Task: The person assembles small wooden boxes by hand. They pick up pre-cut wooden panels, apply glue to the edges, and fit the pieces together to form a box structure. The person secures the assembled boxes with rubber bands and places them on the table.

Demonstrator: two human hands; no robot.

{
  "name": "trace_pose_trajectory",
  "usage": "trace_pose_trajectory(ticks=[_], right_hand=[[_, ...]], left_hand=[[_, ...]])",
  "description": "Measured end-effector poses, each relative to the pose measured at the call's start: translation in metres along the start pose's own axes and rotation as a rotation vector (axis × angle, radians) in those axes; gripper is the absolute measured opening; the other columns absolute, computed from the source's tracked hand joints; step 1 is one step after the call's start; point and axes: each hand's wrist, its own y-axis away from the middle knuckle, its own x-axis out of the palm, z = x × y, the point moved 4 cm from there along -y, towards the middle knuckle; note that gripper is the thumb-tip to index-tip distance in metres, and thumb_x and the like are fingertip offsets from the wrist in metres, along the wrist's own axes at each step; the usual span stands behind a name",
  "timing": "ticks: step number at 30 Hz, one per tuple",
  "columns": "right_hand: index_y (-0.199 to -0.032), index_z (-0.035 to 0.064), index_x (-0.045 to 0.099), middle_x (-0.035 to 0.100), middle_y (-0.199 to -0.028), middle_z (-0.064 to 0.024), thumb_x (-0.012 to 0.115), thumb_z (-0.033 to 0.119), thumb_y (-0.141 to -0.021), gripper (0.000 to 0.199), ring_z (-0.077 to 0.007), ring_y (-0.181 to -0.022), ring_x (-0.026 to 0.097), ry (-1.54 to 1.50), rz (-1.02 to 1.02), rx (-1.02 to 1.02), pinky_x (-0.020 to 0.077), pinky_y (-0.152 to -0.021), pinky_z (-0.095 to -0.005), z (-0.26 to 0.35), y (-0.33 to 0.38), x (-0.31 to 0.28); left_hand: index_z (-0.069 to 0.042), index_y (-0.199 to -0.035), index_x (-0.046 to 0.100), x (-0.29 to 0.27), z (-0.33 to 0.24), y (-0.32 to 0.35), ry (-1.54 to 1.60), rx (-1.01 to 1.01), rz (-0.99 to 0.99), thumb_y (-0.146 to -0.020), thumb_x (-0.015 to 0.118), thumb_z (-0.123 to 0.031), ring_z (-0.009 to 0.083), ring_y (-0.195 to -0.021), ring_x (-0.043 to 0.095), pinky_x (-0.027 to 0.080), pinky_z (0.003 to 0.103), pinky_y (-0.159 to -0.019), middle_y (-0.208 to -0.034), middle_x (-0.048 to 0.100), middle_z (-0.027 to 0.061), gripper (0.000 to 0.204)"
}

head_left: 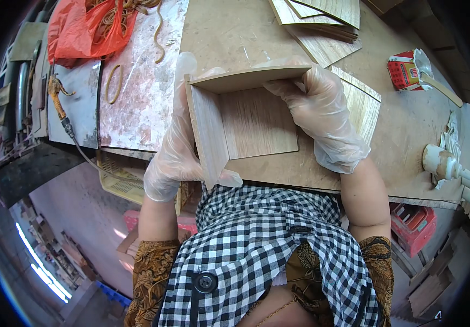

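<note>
Open-cornered wooden box [262, 122], partly built, is held over the near edge of a brown tabletop [224, 32], in front of a person's checked apron [256, 229]. Three panels show: a wood-grained floor panel, a left panel [207, 125] and a plain far panel [251, 77]. The near and right sides are open. Whether the box rests on the tabletop cannot be told.

Both hands wear clear plastic gloves. The left hand [172, 158] is clamped along the left panel, thumb at its near end, other fingers by the far corner. The right hand [322, 109] pinches the far panel near its right end, some fingers inside the box; their tips are partly hidden.

The step in hand appears to be fitting the panels at their corners. The next move probably calls for keeping the edges flush and square while pressing the joint.

Beyond lies a stack of wood panels [322, 27]; a loose panel [363, 103] sits just behind the right hand and could get in its way. To the right are a red carton [404, 73] with a stick across it and a white bottle [439, 161]. At far left, well clear of the box, are a red plastic bag [74, 35] of tan bands, a single loop [108, 91] and a hose-fed tool [57, 98].
</note>
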Motion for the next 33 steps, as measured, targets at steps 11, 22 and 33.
trace_pose_trajectory(ticks=[11, 22, 33], right_hand=[[-0.102, 0.0001, 0.070, 0.074, -0.093, -0.0068, 0.074, 0.000, -0.086, 0.017, -0.0099, -0.081, 0.069, -0.007, 0.053, 0.041, 0.0571, -0.073, -0.0246, -0.008, 0.003, 0.003], [-0.103, -0.0003, 0.070, 0.075, -0.092, -0.0073, 0.075, 0.002, -0.086, 0.018, -0.0100, -0.080, 0.069, 0.007, 0.050, 0.056, 0.0569, -0.072, -0.0247, -0.008, 0.003, 0.003], [-0.102, -0.0004, 0.069, 0.075, -0.093, -0.0085, 0.074, 0.000, -0.086, 0.018, -0.0105, -0.083, 0.069, 0.028, 0.062, 0.055, 0.0571, -0.074, -0.0245, -0.006, 0.002, 0.002]], left_hand=[[-0.018, -0.160, 0.000, 0.002, -0.001, 0.000, 0.068, -0.026, -0.001, -0.035, 0.102, -0.028, 0.0267, -0.149, 0.017, 0.021, 0.045, -0.120, -0.164, 0.012, 0.0094, 0.161], [-0.015, -0.160, 0.003, 0.006, -0.005, -0.002, 0.105, -0.023, -0.014, -0.032, 0.102, -0.028, 0.0261, -0.149, 0.019, 0.021, 0.044, -0.120, -0.163, 0.017, 0.0089, 0.162], [-0.012, -0.159, 0.005, 0.008, -0.008, -0.002, 0.132, -0.020, -0.027, -0.030, 0.101, -0.028, 0.0251, -0.148, 0.021, 0.021, 0.042, -0.120, -0.162, 0.021, 0.0090, 0.162]])
